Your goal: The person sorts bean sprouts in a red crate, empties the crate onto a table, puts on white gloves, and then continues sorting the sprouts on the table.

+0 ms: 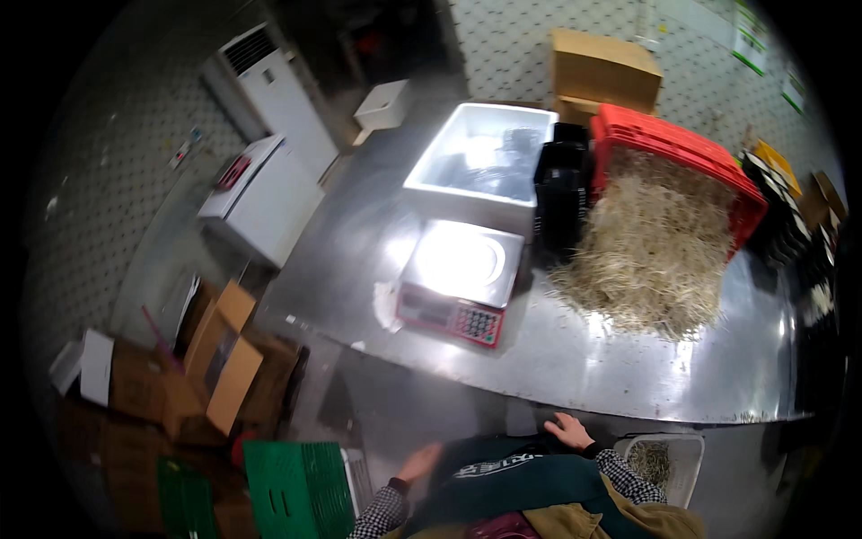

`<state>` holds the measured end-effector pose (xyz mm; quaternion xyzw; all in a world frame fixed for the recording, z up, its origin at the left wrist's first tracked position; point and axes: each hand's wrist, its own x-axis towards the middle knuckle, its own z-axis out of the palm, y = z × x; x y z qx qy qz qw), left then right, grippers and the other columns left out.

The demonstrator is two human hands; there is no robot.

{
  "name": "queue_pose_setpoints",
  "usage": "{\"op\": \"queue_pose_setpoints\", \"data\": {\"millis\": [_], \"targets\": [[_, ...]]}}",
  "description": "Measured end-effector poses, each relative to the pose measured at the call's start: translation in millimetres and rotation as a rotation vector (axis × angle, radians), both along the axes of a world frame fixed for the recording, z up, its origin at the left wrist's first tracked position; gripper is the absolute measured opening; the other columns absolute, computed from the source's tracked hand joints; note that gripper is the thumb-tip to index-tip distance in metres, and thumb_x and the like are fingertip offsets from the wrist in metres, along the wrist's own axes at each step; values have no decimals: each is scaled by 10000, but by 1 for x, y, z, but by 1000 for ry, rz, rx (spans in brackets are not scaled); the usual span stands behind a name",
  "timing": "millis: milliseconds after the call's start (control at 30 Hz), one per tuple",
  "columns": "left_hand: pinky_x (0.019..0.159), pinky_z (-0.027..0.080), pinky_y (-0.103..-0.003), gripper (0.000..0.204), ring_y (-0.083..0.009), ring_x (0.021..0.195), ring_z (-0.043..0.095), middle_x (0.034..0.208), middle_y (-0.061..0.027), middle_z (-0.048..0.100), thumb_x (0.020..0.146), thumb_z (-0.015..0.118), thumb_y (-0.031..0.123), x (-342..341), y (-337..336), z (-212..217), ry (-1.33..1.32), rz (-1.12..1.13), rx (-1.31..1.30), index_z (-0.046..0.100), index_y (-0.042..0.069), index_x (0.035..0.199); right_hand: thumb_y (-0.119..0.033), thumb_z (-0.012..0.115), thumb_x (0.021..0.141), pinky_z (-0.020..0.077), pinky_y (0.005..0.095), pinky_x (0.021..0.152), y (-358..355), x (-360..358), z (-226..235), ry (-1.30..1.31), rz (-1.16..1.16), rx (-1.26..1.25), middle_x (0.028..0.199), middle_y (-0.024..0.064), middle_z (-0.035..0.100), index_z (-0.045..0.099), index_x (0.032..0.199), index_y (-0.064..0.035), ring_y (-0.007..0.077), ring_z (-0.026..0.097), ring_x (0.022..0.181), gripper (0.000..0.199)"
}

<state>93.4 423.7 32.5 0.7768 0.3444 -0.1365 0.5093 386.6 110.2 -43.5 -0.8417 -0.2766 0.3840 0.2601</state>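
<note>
red crate [675, 144] tipped, straw [651, 251] spilling | white tub [669, 460] w/ straw | hands at apron

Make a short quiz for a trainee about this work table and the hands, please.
1. True or false: the red crate lies tipped on its side, with the pale straw-like pile spilling onto the steel table.
2. What stands directly behind the weighing scale?
A. a green crate
B. a white foam box
C. a cardboard box
3. Fill the gap: both hands are at the dark green ______ near the person's body, below the table edge.

Key:
1. True.
2. B, the white foam box.
3. Garment: the left hand and the right hand rest on the dark green garment, neither closed in a clear grip.
</note>
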Motion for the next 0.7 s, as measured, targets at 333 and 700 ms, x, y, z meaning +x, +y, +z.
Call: {"op": "queue_pose_setpoints", "data": {"millis": [333, 700], "targets": [[1170, 263, -415, 630, -350, 1374, 367, 1493, -178, 388, 979, 465, 512, -98, -23, 1, 812, -230, -262, 497, 38, 1392, -235, 625, 905, 517, 431, 861, 131, -1, 62, -81, 931, -53, 1095, 167, 686, 676, 1122, -38, 370, 636, 1010, 298], [984, 474, -445, 509, -383, 1160, 595, 1245, -250, 619, 937, 626, 345, -28, 43, -47, 77, 474, 402, 574, -31, 1276, -25, 545, 860, 537, 486, 684, 482, -9, 6, -642, 432, 384, 1082, 207, 547, 508, 1097, 8, 411, 650, 832, 242]]}}
